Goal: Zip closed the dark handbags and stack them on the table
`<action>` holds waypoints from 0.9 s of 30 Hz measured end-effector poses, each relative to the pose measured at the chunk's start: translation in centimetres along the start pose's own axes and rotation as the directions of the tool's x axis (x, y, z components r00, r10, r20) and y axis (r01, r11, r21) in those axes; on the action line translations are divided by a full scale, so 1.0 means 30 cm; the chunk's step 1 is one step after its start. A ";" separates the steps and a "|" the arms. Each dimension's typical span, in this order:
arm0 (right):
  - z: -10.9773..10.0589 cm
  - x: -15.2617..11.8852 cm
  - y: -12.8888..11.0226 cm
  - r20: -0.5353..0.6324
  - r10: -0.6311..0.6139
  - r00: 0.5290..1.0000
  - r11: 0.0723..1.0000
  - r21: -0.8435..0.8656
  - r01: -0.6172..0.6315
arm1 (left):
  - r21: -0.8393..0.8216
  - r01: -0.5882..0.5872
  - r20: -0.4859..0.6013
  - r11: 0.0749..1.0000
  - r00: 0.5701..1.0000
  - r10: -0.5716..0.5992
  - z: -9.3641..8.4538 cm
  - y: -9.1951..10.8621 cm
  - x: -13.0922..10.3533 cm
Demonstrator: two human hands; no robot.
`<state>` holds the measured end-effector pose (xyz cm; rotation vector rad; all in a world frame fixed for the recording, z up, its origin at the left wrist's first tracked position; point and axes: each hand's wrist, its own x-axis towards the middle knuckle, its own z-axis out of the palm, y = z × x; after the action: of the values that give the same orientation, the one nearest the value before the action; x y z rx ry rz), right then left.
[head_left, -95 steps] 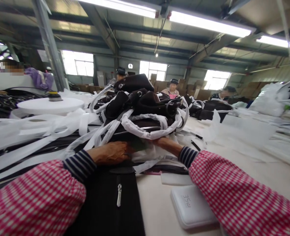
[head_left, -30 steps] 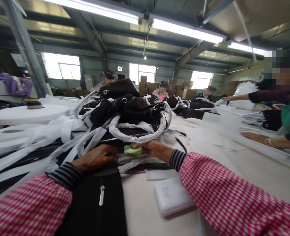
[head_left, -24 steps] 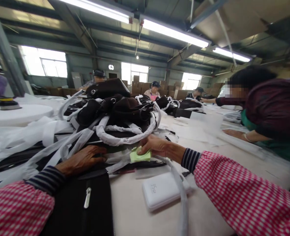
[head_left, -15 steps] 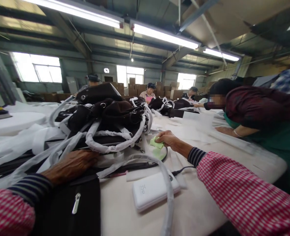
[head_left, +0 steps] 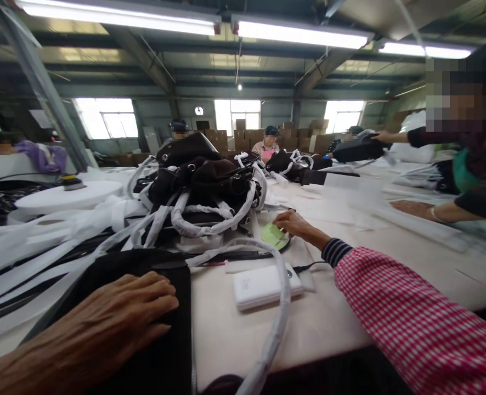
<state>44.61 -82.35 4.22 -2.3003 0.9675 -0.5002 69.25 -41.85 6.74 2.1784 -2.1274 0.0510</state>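
My left hand lies palm down on a black bag piece at the near left, fingers stretched out and holding nothing. Farther off, my right hand has its fingertips pinched at the edge of a light-green slip, thin like paper or cloth. Exactly how much of the slip is between the fingers is hidden. A white-wrapped strap curves from the black piece across a white power bank, which has a black cable plugged into it.
Black bags with white-wrapped handles are heaped behind my hands. White strips spread over the left side. At right, a co-worker's hand rests by clear plastic sheets; the other holds a black bag. Several people sit farther back.
My left hand has come back from under the wrapped handles onto the black piece, covering its zip pull. My right hand stays at the green slip. The co-worker has raised a black bag.
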 end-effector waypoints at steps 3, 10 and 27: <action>-0.008 -0.014 0.003 -0.059 -0.018 0.998 0.994 -0.107 0.011 | 0.066 0.057 -0.031 0.996 0.998 -0.055 0.013 0.000 -0.092; -0.025 -0.053 -0.022 -0.198 -0.060 0.978 0.964 -0.267 0.005 | -0.144 0.445 -0.336 0.884 0.818 -0.467 0.061 -0.157 -0.287; 0.350 -0.298 -0.467 0.279 -0.566 0.776 0.819 0.083 0.567 | -0.427 0.495 -0.479 0.757 0.586 -0.653 -0.073 -0.187 -0.012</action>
<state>51.55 -63.97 4.32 -2.5629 0.1079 -0.3697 74.94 -41.17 8.63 2.1815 -0.9530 0.3583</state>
